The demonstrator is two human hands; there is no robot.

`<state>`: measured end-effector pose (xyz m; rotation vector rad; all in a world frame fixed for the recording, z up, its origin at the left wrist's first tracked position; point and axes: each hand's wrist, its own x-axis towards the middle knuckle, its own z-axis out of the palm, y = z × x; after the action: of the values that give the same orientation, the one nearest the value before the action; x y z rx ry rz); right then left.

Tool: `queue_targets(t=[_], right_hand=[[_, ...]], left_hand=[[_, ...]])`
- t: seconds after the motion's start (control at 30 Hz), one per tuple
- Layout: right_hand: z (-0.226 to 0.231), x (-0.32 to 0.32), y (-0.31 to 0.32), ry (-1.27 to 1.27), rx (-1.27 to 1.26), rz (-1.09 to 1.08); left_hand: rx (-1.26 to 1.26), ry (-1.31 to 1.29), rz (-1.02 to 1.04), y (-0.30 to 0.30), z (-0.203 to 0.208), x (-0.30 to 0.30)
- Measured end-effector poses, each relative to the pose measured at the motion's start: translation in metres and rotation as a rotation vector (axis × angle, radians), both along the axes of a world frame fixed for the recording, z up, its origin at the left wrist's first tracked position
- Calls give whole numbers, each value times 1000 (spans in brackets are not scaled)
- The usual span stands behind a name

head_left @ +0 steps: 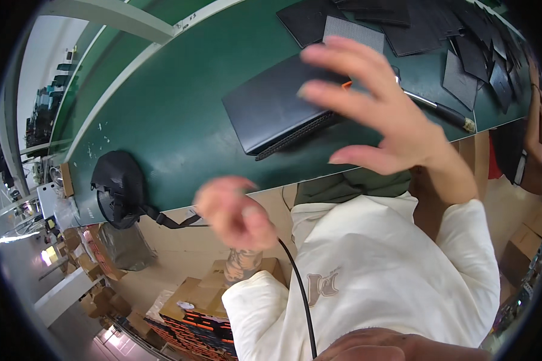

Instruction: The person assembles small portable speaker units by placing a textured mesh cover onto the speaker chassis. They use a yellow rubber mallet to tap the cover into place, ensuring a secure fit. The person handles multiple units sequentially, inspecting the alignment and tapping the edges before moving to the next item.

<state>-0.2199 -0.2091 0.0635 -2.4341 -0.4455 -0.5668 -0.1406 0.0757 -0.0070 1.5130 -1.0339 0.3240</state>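
A dark, flat-topped black panel or case (277,99) with a textured side edge lies on the green table in front of me. Over its right end hovers my right hand (382,111), fingers spread and thumb apart, with nothing held. A small orange bit (347,85) shows behind its fingers. My left hand (238,213) is raised by the table's front edge, apart from the case. Its fingers look curled but are smeared by motion, so I cannot tell whether anything is in them. Right of my right hand lies a hammer-like tool (442,110) with a metal shaft and black grip.
Many loose black flat pieces (415,36) are heaped at the far right, one with a grey ribbed face (354,33). A black mesh cap (117,186) sits at the table's left. A black cable (298,283) hangs before me. Cardboard boxes (211,295) stand below left.
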Motion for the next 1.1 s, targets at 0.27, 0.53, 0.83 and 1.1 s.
queue_targets(t=[0.27, 0.53, 0.83, 1.1], right_hand=[[-61, 6, 59, 81, 1003, -319], [-61, 1, 52, 127, 949, -276], [-63, -2, 55, 85, 988, -264], [-56, -4, 59, 133, 1125, -232]], left_hand=[[7, 618, -140, -57, -2, 26], [14, 665, -176, -50, 1, 30], [-56, 668, -210, -55, -1, 31], [-4, 615, -237, -54, -2, 38]])
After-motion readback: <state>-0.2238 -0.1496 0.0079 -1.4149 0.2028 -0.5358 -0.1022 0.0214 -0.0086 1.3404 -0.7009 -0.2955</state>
